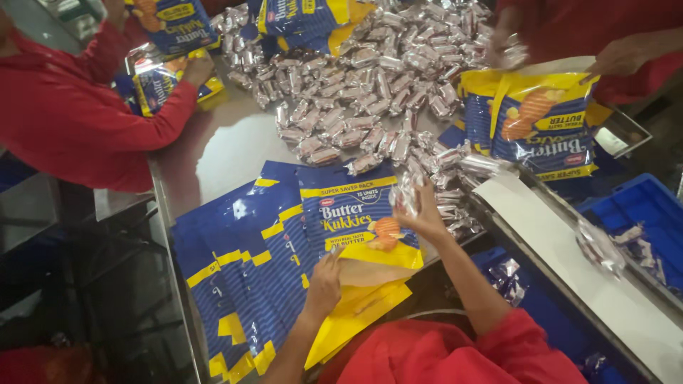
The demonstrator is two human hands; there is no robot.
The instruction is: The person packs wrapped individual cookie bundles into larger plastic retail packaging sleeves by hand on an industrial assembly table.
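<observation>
The surface (220,153) is bare, shiny metal with a raised edge. A large heap of small silver-wrapped packets (363,85) lies on it and serves as the landmark. Just below the heap, a fanned row of flat blue-and-yellow pouches (263,263) overlaps along the near edge. To the right of the heap, a filled blue-and-yellow bag (533,124) rests at the rim. Left of the heap, more such bags (160,82) lie beside a red sleeve, and others (299,21) sit above it.
</observation>
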